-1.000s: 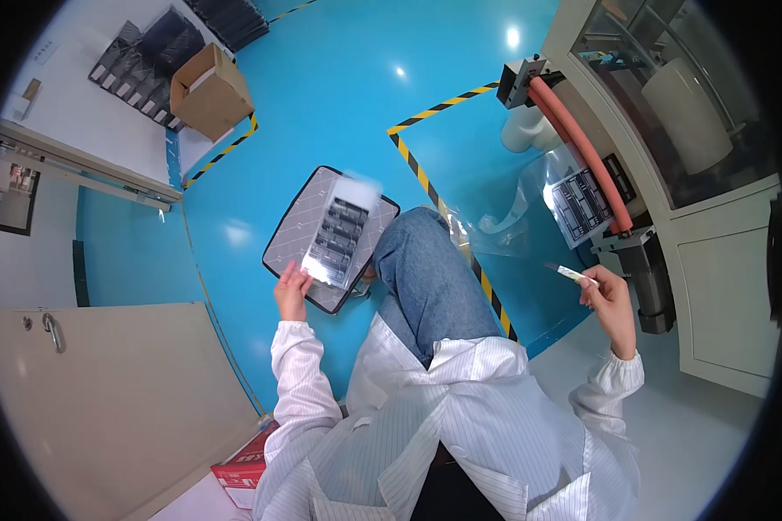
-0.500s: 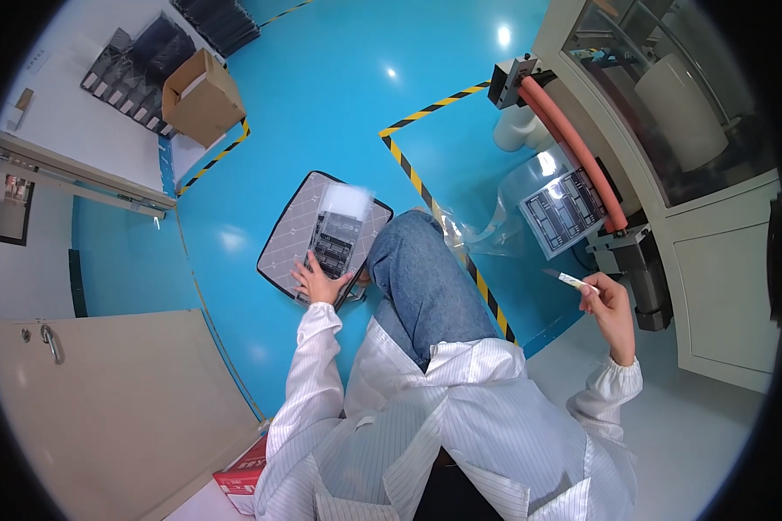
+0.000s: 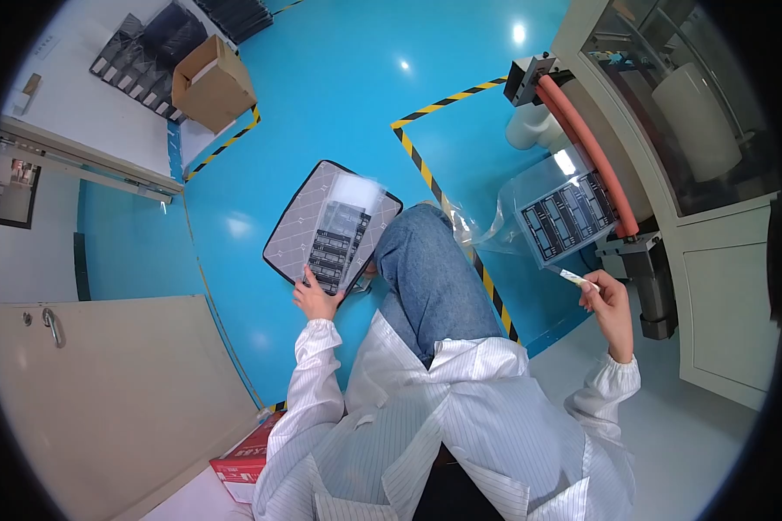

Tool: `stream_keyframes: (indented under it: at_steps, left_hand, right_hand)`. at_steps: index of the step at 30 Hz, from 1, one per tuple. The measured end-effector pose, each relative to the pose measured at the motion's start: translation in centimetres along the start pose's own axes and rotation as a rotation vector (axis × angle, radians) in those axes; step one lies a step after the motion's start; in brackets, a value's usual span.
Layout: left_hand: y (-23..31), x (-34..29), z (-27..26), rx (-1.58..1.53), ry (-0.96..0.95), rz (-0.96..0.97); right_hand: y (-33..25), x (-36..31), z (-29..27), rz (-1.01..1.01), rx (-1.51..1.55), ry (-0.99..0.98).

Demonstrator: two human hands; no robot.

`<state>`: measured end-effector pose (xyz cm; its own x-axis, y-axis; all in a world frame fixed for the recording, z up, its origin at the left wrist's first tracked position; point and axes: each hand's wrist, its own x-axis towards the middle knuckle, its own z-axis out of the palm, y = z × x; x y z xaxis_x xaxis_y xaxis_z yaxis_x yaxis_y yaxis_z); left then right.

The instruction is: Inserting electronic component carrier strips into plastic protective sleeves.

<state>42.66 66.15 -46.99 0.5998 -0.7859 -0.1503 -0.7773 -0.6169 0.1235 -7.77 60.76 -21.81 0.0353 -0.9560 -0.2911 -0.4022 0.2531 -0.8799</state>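
Observation:
On a grey quilted cushioned seat with a black rim (image 3: 297, 227) lies a stack of clear plastic sheets with black print (image 3: 331, 252). My left hand (image 3: 315, 300) grips the near end of this stack, its fingers at the left edge and its thumb toward the right. My right hand (image 3: 609, 308) is closed on a small blade with a pale wrapped handle (image 3: 573, 278), its tip pointing left. Beyond that blade, a printed plastic film (image 3: 566, 217) hangs from an orange-red roller (image 3: 586, 148) on a machine. Clear loose film (image 3: 482, 227) trails left from it.
The beige machine cabinet (image 3: 728, 286) stands at the right, with white rolls (image 3: 530, 128) beneath it. Black-yellow floor tape (image 3: 421, 165) runs beside my knee. A cardboard box (image 3: 215, 87), a door (image 3: 113, 391) and a red box (image 3: 243, 464) are at the left.
My left hand has drawn in from lying spread over the sheets to gripping their near end. The right hand keeps the blade at nearly the same place. The view has shifted slightly.

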Motion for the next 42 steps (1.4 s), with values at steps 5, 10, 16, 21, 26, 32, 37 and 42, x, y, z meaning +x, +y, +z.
stream_keyframes:
  at_steps: [5,10,16,21,26,32,37,42]
  left_hand:
    - [0.3,0.1,-2.0,-0.263,0.172,0.185]
    - [4.9,3.0,-3.2,-0.314,0.159,0.326]
    - [5.5,5.6,1.1,0.052,-0.125,0.19]
    - [9.2,5.4,-2.3,-0.247,0.008,0.378]
    - [21.4,-2.0,-10.9,-1.439,-0.474,0.508]
    - [26.4,-6.8,-10.4,-1.64,-0.993,0.314]
    - [26.9,-7.0,-10.4,-1.669,-0.779,0.466]
    - [25.7,-7.0,-11.2,-1.575,-0.664,0.502]
  right_hand:
    - [2.0,1.0,-0.4,-0.038,0.149,0.036]
    - [3.5,1.6,0.4,0.048,0.259,0.048]
    - [3.0,2.3,1.8,0.049,0.309,0.057]
    - [2.2,2.5,2.3,-0.03,0.393,-0.004]
    - [1.3,2.4,2.5,-0.018,0.414,-0.027]
    - [0.1,2.0,3.5,-0.026,0.381,-0.085]
    - [-1.3,2.2,3.1,-0.022,0.196,-0.099]
    - [-5.7,4.6,6.3,-0.536,-0.382,-0.007]
